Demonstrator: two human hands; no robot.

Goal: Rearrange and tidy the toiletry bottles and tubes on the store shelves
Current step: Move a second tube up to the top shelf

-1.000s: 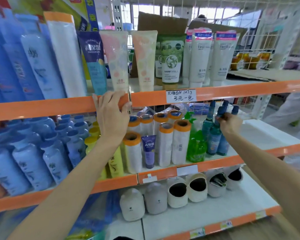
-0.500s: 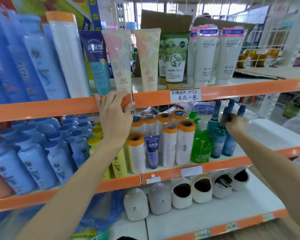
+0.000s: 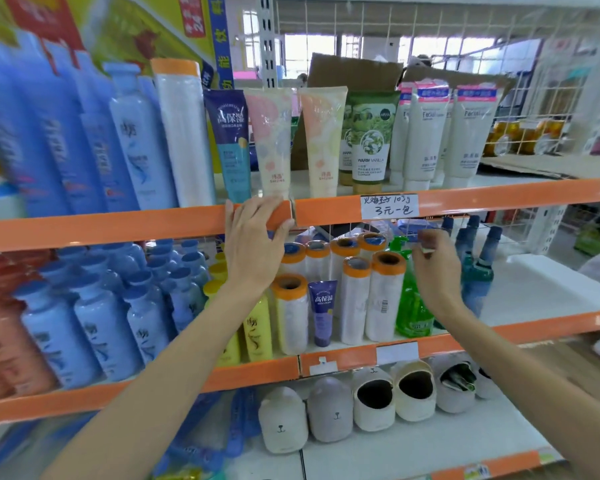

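Observation:
My left hand (image 3: 257, 242) grips the front lip of the orange upper shelf (image 3: 118, 228), just below a pink-patterned tube (image 3: 269, 140). My right hand (image 3: 435, 271) hovers on the middle shelf in front of the green pump bottle (image 3: 411, 306), fingers curled, with nothing visible in it. The teal bottles (image 3: 477, 271) stand just right of that hand. White rolls with orange caps (image 3: 383, 296) and a small purple tube (image 3: 322, 311) stand left of the green bottle. Upright tubes line the upper shelf: navy (image 3: 229, 143), cream (image 3: 323, 140), green (image 3: 369, 136), white (image 3: 468, 133).
Blue bottles (image 3: 97, 323) crowd the middle shelf's left, with yellow ones (image 3: 257, 334) beside them. Tall blue bottles (image 3: 132, 140) fill the upper left. Slippers (image 3: 374, 400) lie on the bottom shelf. A handwritten price tag (image 3: 388, 206) hangs on the upper lip. Wire mesh backs the shelves.
My right hand has left the tops of the teal bottles and moved left, in front of the green pump bottle. My left hand keeps its grip on the shelf lip.

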